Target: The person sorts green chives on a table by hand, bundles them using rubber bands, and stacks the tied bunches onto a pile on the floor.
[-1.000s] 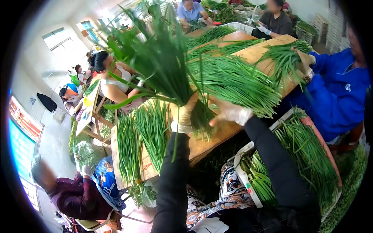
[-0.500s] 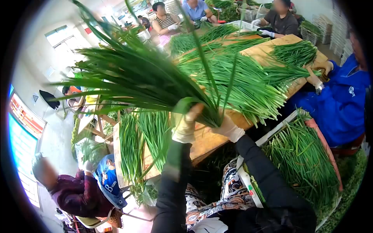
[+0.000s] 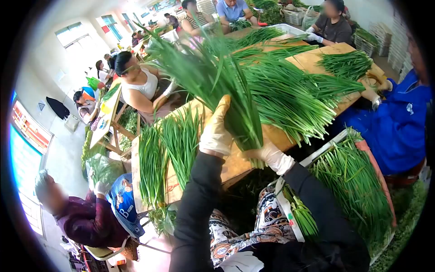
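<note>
A large bunch of long green stalks point(image 3: 240, 106) is raised above the wooden table, its leafy tops blurred toward the upper left. My left hand point(image 3: 217, 131), gloved, is wrapped round the bunch on its left side. Lower down, my right hand point(image 3: 271, 156), also gloved, closes round the stalk ends. Two flat bundles of stalks point(image 3: 152, 165) lie on the wooden table point(image 3: 233, 165) to the left of my hands. Beyond my right hand a broad pile of stalks point(image 3: 290, 99) spreads over the tabletop.
To my lower right stands a white-rimmed container point(image 3: 328, 152) full of stalks. A co-worker in blue point(image 3: 385, 118) has gloved hands at the table's right end. Other people sit beyond the table and at the left, one in dark red point(image 3: 90, 222).
The bunch has swung from leaning far left to more upright. My right hand, apart from the bunch at first, has closed on its lower ends. The blue-clad co-worker's stalks now lie on the table.
</note>
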`<state>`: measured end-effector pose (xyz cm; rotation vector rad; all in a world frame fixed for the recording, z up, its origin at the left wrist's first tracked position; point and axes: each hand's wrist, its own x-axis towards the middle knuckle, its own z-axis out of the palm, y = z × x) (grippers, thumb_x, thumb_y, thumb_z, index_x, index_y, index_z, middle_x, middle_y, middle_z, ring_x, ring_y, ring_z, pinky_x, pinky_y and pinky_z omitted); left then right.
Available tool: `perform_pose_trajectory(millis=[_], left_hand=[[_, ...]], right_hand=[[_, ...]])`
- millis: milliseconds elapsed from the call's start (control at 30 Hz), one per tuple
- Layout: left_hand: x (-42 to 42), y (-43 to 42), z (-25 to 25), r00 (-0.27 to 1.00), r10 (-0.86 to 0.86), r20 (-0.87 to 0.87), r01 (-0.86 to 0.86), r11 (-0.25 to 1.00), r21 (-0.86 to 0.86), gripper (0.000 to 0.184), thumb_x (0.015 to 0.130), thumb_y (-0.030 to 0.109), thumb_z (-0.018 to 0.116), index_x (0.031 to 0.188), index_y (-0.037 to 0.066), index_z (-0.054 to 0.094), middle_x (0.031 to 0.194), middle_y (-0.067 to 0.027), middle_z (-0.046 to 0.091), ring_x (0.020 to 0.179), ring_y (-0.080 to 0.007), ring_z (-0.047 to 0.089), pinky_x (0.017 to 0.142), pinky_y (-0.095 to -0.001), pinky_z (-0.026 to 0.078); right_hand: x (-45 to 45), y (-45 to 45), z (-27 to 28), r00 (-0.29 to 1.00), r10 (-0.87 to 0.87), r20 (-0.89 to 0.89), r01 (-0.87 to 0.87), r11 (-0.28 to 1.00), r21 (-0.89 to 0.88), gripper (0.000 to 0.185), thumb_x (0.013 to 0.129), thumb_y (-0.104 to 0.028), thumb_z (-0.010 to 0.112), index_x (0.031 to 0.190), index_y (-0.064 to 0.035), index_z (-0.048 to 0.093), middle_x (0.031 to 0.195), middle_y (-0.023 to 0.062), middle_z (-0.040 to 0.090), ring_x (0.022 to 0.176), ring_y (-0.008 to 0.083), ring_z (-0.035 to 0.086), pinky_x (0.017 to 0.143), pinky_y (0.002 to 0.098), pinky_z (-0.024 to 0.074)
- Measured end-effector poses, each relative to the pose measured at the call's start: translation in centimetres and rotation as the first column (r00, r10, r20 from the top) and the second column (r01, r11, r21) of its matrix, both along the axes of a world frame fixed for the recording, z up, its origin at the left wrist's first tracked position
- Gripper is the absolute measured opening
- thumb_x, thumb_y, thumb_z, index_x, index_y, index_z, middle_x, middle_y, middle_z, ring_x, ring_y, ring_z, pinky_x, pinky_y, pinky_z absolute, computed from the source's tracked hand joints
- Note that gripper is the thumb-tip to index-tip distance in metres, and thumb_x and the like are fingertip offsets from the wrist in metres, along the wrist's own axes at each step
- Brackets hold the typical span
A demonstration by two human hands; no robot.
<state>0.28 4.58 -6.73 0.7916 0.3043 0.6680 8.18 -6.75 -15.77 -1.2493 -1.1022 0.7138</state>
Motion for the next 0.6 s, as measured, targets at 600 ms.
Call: perform_pose_trajectory(millis=[600], left_hand=[[-9.7, -8.0, -12.1, 0.868, -0.126, -0.480, 0.240, 0.953, 0.184, 0.070, 0.074, 0.030, 0.067, 0.124, -0.001, 0.030, 0.106, -0.0081, 0.054, 0.089, -0.0152, 0.054, 0.076, -0.0271, 0.043]], right_hand=[[-3.1, -7.4, -4.1, 0.481, 0.076, -0.874, -0.304, 0.949, -0.084, 0.038, 0.073, -0.012, 0.067, 0.105, 0.0021, 0.052, 0.087, 0.0058, 0.061, 0.074, 0.0124, 0.060, 0.066, 0.0260, 0.0509]])
